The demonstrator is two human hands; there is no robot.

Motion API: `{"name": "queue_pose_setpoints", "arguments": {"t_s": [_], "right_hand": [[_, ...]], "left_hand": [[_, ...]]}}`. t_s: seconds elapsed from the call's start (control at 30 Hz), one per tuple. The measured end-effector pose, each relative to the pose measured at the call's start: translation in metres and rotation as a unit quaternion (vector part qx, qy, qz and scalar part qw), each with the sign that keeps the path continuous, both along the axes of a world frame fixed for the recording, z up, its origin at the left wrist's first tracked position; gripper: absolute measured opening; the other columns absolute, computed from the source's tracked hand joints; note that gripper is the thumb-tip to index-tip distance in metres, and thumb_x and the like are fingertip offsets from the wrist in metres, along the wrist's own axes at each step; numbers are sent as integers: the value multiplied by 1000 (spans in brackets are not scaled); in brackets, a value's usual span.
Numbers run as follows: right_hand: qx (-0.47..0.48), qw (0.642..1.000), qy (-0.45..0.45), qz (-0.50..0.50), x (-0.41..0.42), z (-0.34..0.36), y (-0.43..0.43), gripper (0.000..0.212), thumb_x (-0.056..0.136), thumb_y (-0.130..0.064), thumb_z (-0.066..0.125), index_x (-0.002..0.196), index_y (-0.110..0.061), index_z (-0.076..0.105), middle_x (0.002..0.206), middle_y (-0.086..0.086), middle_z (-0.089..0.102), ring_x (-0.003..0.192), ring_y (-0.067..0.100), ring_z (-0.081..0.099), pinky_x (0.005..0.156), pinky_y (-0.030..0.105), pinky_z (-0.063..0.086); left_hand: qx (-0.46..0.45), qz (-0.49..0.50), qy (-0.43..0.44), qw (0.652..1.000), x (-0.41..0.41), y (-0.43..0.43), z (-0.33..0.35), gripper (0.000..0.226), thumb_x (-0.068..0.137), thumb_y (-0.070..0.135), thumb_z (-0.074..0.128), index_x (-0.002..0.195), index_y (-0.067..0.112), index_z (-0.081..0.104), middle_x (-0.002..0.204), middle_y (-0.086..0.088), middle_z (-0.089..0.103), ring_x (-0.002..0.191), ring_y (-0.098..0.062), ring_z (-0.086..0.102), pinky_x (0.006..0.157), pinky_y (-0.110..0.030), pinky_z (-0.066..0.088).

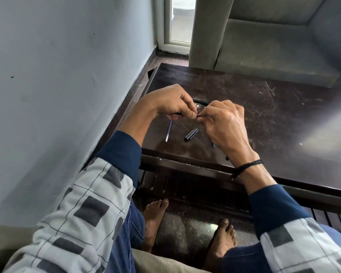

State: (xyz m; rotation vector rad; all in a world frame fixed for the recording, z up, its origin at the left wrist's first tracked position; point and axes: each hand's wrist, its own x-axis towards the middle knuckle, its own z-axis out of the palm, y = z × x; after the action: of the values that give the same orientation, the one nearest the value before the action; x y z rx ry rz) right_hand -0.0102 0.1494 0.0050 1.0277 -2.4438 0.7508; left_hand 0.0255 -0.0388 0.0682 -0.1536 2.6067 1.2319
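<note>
Both hands work close together above a dark wooden table. My left hand grips a dark pen barrel, mostly hidden by its fingers. My right hand pinches a small dark pen part at the barrel's tip. On the table below lie a thin blue refill and a dark pen cap. A small blue piece shows under my right palm.
A grey-blue wall runs along the left. A grey sofa stands beyond the table, with a glass door behind. Another dark pen-like item lies behind my hands. My bare feet rest on the floor under the table edge.
</note>
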Motion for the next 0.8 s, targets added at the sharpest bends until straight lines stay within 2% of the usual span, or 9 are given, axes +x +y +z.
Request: {"name": "queue_pose_setpoints", "arguments": {"t_s": [0.2, 0.3, 0.37, 0.43, 0.57, 0.63, 0.73, 0.8], "right_hand": [[17, 1000, -21, -4, -1, 2, 2, 7, 87, -24, 76, 91, -20, 80, 94, -6, 72, 98, 25, 59, 92, 42, 32], [40, 998, -49, -27, -5, 6, 5, 24, 89, -36, 75, 111, -28, 76, 107, -9, 67, 106, 20, 56, 93, 39, 30], [34, 994, -86, -62, -9, 10, 10, 35, 86, -40, 78, 118, -28, 71, 107, -7, 65, 105, 20, 58, 93, 40, 39], [30, 985, -138, -97, -15, 12, 19, 32, 84, -36, 79, 112, -23, 71, 102, -4, 66, 99, 23, 62, 86, 38, 47], [98, 961, -223, -134, -16, 9, 26, 18, 84, -25, 78, 100, -18, 73, 97, 2, 74, 95, 27, 68, 79, 33, 49], [128, 951, -240, -144, -12, 6, 22, 16, 85, -24, 76, 100, -20, 72, 100, 5, 74, 96, 31, 69, 78, 32, 48], [168, 940, -250, -160, -8, 1, 17, 19, 83, -19, 73, 103, -20, 71, 105, 10, 73, 99, 37, 67, 73, 33, 45], [189, 934, -257, -161, -6, -2, 14, 22, 84, -15, 69, 106, -19, 70, 108, 12, 72, 99, 37, 66, 72, 33, 43]], "left_hand": [[1, 11, 1, 1000, -1, 5, -3, 8, 82, 14, 79, 90, 13, 81, 77, -12, 65, 71, -20, 53, 54, -23, 41], [-15, 49, 14, 999, -4, 5, -6, 6, 79, 18, 79, 84, 14, 81, 76, -13, 67, 69, -21, 53, 55, -26, 42], [-20, 78, 23, 996, -5, 2, -7, 5, 78, 17, 79, 82, 14, 81, 75, -15, 69, 67, -22, 53, 56, -27, 42], [-8, 101, 31, 994, -4, -2, -7, 6, 79, 13, 77, 83, 10, 80, 76, -18, 69, 66, -22, 53, 55, -26, 41], [0, 117, 37, 992, -3, -2, -5, 6, 81, 11, 77, 85, 10, 80, 83, -21, 73, 61, -11, 60, 56, -22, 45], [1, 115, 29, 993, -3, 1, -6, 6, 83, 10, 76, 87, 10, 80, 81, -14, 72, 60, -8, 61, 56, -20, 46], [3, 106, 25, 994, -4, 4, -6, 5, 83, 11, 77, 86, 12, 80, 83, -12, 74, 70, -11, 64, 59, -21, 47], [6, 104, 25, 994, -4, 5, -6, 5, 83, 12, 78, 87, 13, 80, 80, -8, 73, 71, -10, 64, 58, -19, 47]]}}
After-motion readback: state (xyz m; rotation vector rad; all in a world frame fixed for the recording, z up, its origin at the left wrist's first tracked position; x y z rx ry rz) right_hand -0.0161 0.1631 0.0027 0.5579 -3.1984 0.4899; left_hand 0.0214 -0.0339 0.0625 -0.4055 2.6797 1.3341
